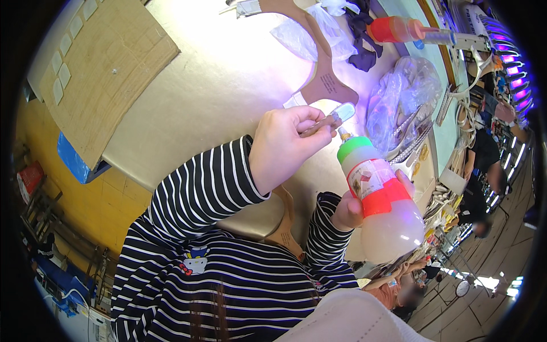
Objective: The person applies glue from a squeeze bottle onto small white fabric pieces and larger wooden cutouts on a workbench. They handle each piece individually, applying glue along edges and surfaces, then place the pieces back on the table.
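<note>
My left hand (288,142) pinches a small flat brown piece between thumb and fingers. Its rounded, glossy whitish end (345,111) sticks out past the fingertips. My right hand (348,211) is wrapped around a translucent squeeze bottle (393,231) with a green collar, red tape and a pale label. The bottle is tilted, its nozzle (343,133) pointing up at the whitish end and very close to it; I cannot tell whether they touch. Just beyond lies a brown cut-out panel (327,85) with dark print, under bright light.
A cardboard sheet (122,62) with several pale rounded tabs in a row lies at the left. Clear plastic bags (393,102), a red bottle (393,29) and braided straps (413,142) are at the right. Another brown piece (282,231) lies near my body. People are at work farther right.
</note>
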A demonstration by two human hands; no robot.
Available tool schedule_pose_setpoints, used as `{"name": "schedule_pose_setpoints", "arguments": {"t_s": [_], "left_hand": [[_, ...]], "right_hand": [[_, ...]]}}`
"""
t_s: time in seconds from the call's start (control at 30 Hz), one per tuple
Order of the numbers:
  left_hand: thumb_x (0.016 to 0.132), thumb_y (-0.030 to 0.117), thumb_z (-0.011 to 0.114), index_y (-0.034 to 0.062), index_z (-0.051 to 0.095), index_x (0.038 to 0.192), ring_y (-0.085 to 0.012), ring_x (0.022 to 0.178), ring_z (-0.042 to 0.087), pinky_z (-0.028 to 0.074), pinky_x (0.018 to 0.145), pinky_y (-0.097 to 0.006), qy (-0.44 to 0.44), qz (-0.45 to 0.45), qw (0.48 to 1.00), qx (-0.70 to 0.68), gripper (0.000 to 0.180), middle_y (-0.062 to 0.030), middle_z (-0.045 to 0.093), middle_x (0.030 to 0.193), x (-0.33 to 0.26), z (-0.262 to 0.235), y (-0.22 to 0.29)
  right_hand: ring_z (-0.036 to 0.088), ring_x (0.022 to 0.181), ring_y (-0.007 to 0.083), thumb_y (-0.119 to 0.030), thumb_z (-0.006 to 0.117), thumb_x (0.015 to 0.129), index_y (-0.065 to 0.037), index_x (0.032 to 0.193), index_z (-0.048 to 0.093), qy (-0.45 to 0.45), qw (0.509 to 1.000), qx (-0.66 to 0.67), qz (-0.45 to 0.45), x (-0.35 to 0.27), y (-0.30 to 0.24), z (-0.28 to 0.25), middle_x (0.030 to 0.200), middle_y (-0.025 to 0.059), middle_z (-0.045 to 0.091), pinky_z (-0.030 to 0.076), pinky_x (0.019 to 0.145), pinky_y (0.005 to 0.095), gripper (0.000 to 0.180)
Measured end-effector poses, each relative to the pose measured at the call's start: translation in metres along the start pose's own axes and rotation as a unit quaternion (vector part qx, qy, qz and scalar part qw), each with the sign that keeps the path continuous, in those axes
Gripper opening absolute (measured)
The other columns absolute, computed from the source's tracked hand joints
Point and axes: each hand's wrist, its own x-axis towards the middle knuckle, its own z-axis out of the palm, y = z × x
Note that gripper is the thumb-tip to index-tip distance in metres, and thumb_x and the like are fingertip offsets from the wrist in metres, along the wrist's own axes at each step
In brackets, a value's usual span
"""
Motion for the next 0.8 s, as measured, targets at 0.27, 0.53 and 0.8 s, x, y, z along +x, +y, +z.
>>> {"name": "schedule_pose_setpoints", "arguments": {"t_s": [0.27,0.53,0.8], "left_hand": [[0.087,0.003,0.058,-0.0089,0.057,0.106,-0.0124,0.088,0.063,0.049,0.078,-0.022,0.003,0.004,0.999,0.038,0.023,-0.0137,0.066,0.099,0.001,-0.002,-0.001],[0.083,0.008,0.061,-0.0072,0.062,0.094,-0.0105,0.075,0.065,0.050,0.065,-0.023,0.031,0.040,0.998,-0.023,0.018,-0.0130,0.069,0.081,0.001,0.003,-0.006],[0.087,0.003,0.058,-0.0077,0.059,0.103,-0.0100,0.087,0.061,0.049,0.077,-0.021,0.012,-0.008,0.999,0.045,0.020,-0.0118,0.066,0.096,-0.002,0.000,0.003]], "right_hand": [[0.052,0.088,0.0262,-0.075,0.059,0.066,0.001,0.116,0.045,-0.031,0.995,-0.011,0.094,-0.004,-0.016,0.002,0.104,0.0139,0.051,0.044,0.073,0.0359,0.093],[0.053,0.084,0.0266,-0.076,0.054,0.070,0.002,0.112,0.046,0.030,0.999,-0.003,-0.018,0.003,-0.005,0.002,0.103,0.0148,0.050,0.045,0.071,0.0352,0.090],[0.056,0.083,0.0242,-0.040,0.082,0.049,-0.002,0.115,0.048,-0.070,0.995,0.055,0.046,0.004,-0.024,-0.005,0.100,0.0114,0.051,0.048,0.071,0.0324,0.083]]}}
